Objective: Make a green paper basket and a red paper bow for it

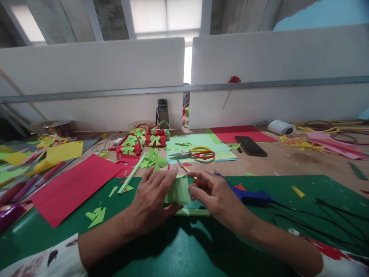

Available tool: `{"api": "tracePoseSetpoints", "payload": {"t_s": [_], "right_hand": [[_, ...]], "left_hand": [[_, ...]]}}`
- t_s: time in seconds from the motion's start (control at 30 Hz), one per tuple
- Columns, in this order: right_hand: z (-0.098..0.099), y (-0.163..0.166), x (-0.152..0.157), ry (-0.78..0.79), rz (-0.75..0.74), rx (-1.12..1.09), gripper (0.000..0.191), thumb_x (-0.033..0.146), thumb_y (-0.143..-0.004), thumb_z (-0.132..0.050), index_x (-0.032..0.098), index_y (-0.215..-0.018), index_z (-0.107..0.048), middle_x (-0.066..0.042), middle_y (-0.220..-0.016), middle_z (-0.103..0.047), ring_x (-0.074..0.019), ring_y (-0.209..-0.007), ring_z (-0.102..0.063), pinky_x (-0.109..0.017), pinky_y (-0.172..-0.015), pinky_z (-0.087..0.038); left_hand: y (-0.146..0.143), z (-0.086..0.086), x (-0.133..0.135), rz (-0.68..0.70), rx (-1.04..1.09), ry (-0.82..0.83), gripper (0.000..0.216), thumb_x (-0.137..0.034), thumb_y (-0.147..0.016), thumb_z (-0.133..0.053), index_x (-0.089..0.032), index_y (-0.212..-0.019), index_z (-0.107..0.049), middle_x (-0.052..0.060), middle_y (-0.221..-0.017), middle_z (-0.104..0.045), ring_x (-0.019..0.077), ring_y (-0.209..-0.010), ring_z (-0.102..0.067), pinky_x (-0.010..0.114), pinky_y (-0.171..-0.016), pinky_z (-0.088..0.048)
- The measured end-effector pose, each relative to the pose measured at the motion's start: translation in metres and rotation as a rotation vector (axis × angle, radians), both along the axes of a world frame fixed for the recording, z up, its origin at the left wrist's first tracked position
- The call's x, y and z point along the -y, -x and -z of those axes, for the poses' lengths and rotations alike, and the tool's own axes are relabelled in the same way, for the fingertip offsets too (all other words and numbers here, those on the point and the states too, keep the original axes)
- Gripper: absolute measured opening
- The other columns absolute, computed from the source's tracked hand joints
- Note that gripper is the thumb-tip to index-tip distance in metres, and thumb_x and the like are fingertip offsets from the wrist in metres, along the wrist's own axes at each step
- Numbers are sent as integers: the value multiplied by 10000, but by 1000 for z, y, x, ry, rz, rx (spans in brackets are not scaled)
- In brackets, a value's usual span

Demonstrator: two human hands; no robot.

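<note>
Folded light-green paper (179,193) lies at three o'clock from the left hand (152,198), which clasps it, and nine o'clock from the right hand (211,192) (whether pinching its edge, one cannot tell).

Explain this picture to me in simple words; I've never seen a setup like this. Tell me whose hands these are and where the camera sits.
There is no machine here: a person works with two bare hands. The camera is worn on that person's head, looking forward and down, so the forearms enter from the bottom corners.

The left hand holds a pale green paper piece, and the right hand has its fingertips at the right edge of it; whether they pinch it is hard to tell.

Below is a green work surface. Around the hands lie a red sheet, scissors, a phone and a blue corded tool. A bottle stands farther back.
</note>
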State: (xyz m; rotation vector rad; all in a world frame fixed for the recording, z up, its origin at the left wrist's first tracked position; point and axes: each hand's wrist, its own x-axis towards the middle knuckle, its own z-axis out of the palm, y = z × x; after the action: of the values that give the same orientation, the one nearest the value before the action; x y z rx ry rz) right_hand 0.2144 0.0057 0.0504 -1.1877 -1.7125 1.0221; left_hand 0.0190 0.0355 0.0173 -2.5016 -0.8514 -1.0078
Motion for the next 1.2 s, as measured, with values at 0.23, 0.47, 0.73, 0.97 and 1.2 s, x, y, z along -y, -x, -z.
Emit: {"api": "tracePoseSetpoints", "payload": {"t_s": [0.23,0.47,0.73,0.97,1.2], "right_hand": [[-3,2,2,28,8,55,413,163,-793,-543,166,-1201,-481,20,-710,-616,-127,-647,-557,-243,-597,-436],[-2,2,1,19,-1,117,431,91,-771,-517,180,-1191,-479,32,-674,-602,-113,-597,-543,-222,-537,-409],[3,2,-2,-73,24,109,102,99,-769,-511,190,-814,-508,2,-750,-614,-132,-701,-583,-255,-648,-448],[3,3,-8,5,45,165,117,127,-718,-522,171,-613,-548,38,-574,-516,-98,-544,-451,-229,-517,-345],[8,-2,-16,114,74,77,69,152,-662,-518,168,-600,-542,47,-538,-497,-89,-502,-438,-215,-484,-344]], "left_hand": [[-3,-5,6,-68,-119,-45,728,-363,-755,-651,-130,-1340,-287,144,-1110,-600,290,-971,-558,471,-887,-360],[-7,-11,11,-143,-242,23,851,-383,-689,-715,-160,-1365,-248,107,-1064,-605,293,-922,-552,460,-857,-348],[-5,-7,8,-131,-239,82,850,-437,-718,-671,-168,-1377,-207,135,-1117,-583,298,-961,-546,462,-852,-344],[-6,-7,5,-82,-187,51,849,-474,-711,-675,-144,-1365,-248,158,-1116,-589,315,-960,-552,482,-825,-392],[2,-28,27,44,218,-115,244,-168,-828,-572,-175,-1062,-504,58,-902,-645,176,-859,-592,305,-769,-483]]}}
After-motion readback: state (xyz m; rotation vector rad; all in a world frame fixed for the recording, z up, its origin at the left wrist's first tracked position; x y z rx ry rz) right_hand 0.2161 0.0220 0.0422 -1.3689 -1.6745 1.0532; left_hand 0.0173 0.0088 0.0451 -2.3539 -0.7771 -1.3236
